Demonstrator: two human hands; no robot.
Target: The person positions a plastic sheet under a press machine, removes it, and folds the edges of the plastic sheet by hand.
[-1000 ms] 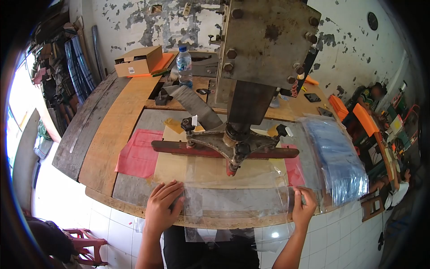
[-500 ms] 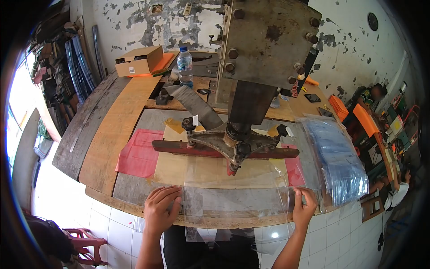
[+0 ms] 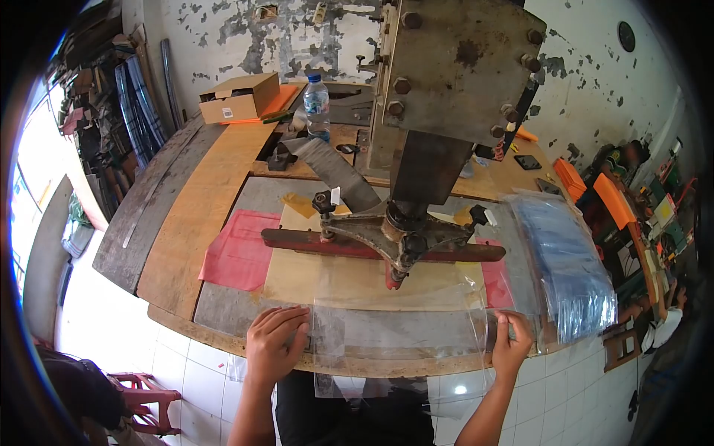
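A clear plastic sheet (image 3: 405, 334) lies flat across the front of the worktable, its far part reaching under the press bar (image 3: 342, 244) and its near part hanging over the table edge. My left hand (image 3: 277, 343) is at the sheet's left edge, fingers together and thumb close to the fingertips, closed on it. At the right edge, my right hand (image 3: 512, 342) pinches the sheet between thumb and bent fingers. The dark reddish bar hangs from the machine's metal bracket (image 3: 405, 234), above a cream-coloured pad (image 3: 297, 279).
Pink sheets (image 3: 239, 251) lie left and right of the pad. A stack of clear bluish plastic (image 3: 565, 260) stands at the right. Farther back are a water bottle (image 3: 317, 104) and a cardboard box (image 3: 239, 97). A co-worker (image 3: 621, 160) sits far right.
The whole view has shifted slightly, so the table and machine appear a little farther right. Both hands stay at the sheet's edges, with hardly any movement relative to the table.
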